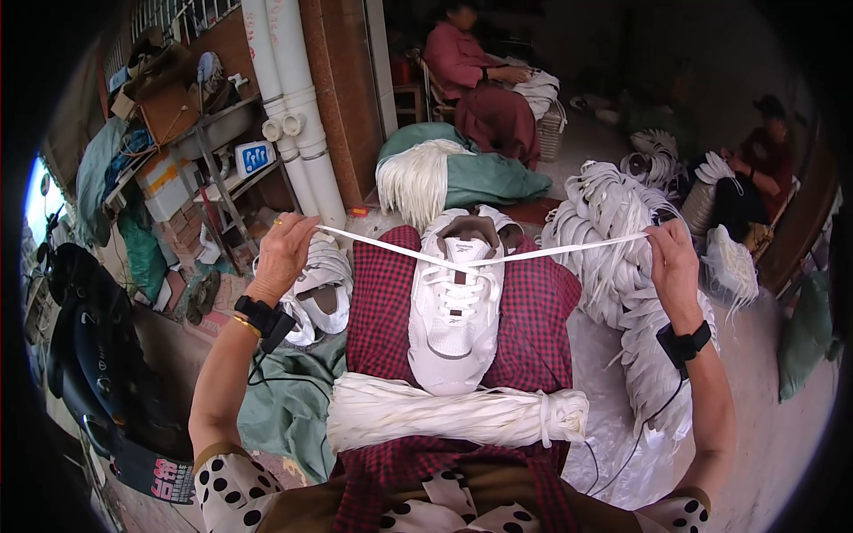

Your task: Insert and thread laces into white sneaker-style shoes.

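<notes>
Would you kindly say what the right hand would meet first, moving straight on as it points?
The right hand, pinching the white lace, would probably meet the stacked white pile first, though depth is unclear.

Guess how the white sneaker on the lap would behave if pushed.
The white sneaker might wobble, lying amid soft checkered cloth. Its mesh-like toe would probably dent. The lace, taut between left hand and right hand, could hold it back.

White shoe (455,342) and laces (569,249), red-and-black checked cloth (382,311), green sack (493,179), black-dotted cream sleeves (233,490)
</notes>
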### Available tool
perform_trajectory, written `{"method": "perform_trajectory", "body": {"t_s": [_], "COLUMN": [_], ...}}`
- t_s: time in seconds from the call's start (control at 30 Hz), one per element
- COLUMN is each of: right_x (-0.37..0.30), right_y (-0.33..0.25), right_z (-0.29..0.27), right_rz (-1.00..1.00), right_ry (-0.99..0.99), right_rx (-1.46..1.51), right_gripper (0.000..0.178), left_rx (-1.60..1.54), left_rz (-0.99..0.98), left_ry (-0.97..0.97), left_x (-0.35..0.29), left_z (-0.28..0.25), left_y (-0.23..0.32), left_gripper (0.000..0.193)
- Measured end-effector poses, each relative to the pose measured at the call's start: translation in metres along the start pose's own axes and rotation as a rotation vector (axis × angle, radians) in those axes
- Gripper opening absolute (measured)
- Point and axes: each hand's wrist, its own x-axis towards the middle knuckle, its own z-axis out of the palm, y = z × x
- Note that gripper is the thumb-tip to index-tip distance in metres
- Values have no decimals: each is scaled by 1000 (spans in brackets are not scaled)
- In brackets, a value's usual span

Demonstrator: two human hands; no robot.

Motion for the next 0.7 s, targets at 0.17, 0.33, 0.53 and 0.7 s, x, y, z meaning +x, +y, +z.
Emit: {"method": "perform_trajectory", "body": {"t_s": [0.17,0.33,0.53,0.7], "right_x": [15,32,40,39], "right_y": [-46,-106,-124,-127], "right_z": [36,85,109,103], "right_rz": [216,478,388,380], "right_ry": [142,-147,-375,-391], "right_rx": [790,1296,1236,1305], "right_gripper": [20,17,10,8], "left_rx": [42,-331,-976,-1117], "left_rz": [-118,-280,-508,-546], "left_ry": [86,108,-89,-158], "left_x": [6,30,48,36], "left_z": [6,33,76,80], "left_y": [22,73,112,125], "left_gripper": [18,19,14,15]}}
